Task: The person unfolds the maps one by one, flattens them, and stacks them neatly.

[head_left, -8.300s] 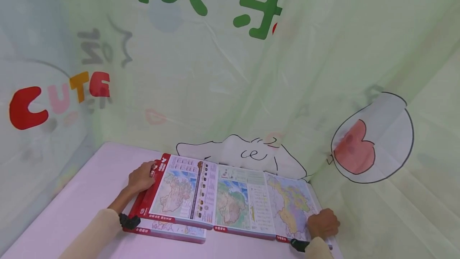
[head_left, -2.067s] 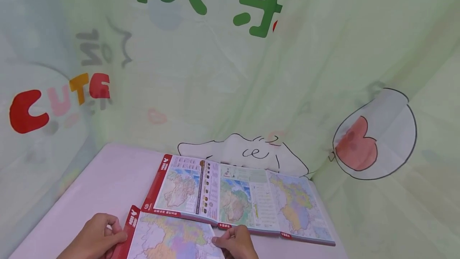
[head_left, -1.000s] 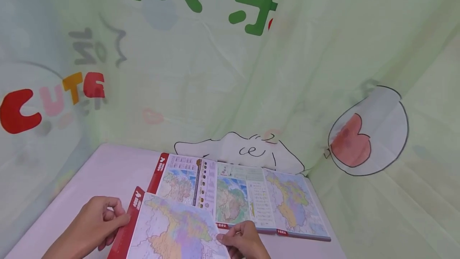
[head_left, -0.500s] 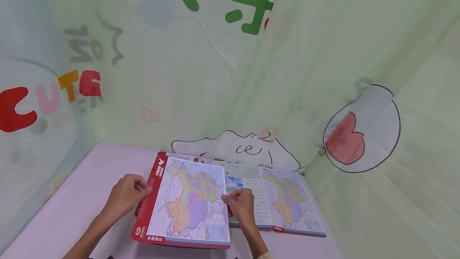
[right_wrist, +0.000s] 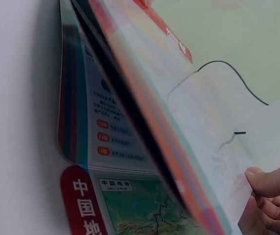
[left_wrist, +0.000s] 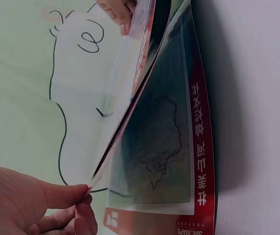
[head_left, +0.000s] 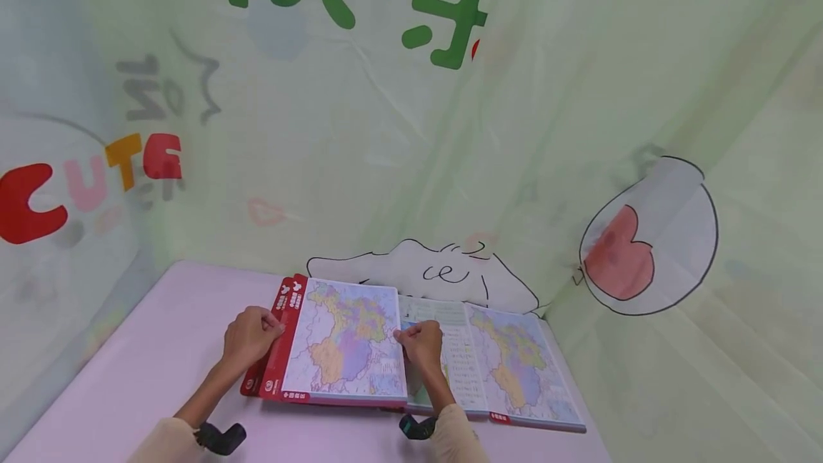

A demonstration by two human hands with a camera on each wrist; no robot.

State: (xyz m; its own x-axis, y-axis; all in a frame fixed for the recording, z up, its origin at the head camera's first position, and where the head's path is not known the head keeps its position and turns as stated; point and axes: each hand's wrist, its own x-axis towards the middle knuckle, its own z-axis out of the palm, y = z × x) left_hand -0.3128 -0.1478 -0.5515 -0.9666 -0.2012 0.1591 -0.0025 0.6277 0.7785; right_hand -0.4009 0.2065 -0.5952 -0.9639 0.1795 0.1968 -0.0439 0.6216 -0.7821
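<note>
A map card [head_left: 347, 341] with a red left strip and a coloured map of China is held by both hands, its near edge raised. My left hand [head_left: 247, 338] pinches its red strip between thumb and fingers; the left wrist view shows this pinch too. On the opposite side, my right hand [head_left: 423, 341] pinches the card's right edge, as the right wrist view confirms. Under the card lies an unfolded map of several joined panels [head_left: 514, 359]; its left panel is mostly covered, with its red strip [head_left: 253, 381] showing. A gap between card and panels appears in the wrist views.
Both maps are at the back of a pinkish-white table [head_left: 161, 349]. A pale green printed cloth [head_left: 360, 134] with a cartoon dog and green characters hangs right behind. Another cloth wall [head_left: 675, 377] closes in on the right.
Both hands have carried the map card from the table's front, up and away from me, over the unfolded map's left panel. In the last half second it lowered and shifted slightly right.
</note>
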